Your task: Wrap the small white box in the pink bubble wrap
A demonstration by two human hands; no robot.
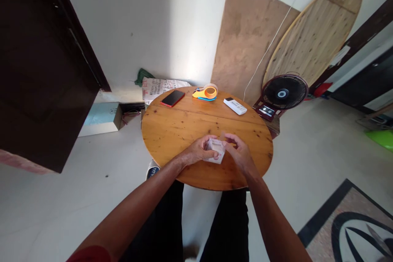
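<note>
A small whitish box point(217, 146), seemingly translucent, sits between the two hands over the near part of the round wooden tabletop point(172, 131), towards 6 o'clock from its centre. Whether its base touches the wood cannot be told. The left hand point(198, 150) lies at the box's 9 o'clock and holds it, the thumb laid across the near side and the fingers curled round the far left side. The right hand point(241, 153) is at 3 o'clock, fingers bent and narrow, with the thumb tip at the box's far right corner. A faint translucent strip point(222, 134) stands up at about 1 o'clock from the box, beside the right fingertips, so the right hand is the nearer to it; blur hides whether it is pinched. The box looks about as deep as it is wide, so no long axis can be made out.

Seen from the box, a yellow-and-blue tape dispenser point(205, 92) lies near 12 o'clock at the far edge, well apart from both hands. A red-edged smartphone point(172, 98) lies at 11 o'clock, and a white handheld device point(235, 106) at 1 o'clock
</note>
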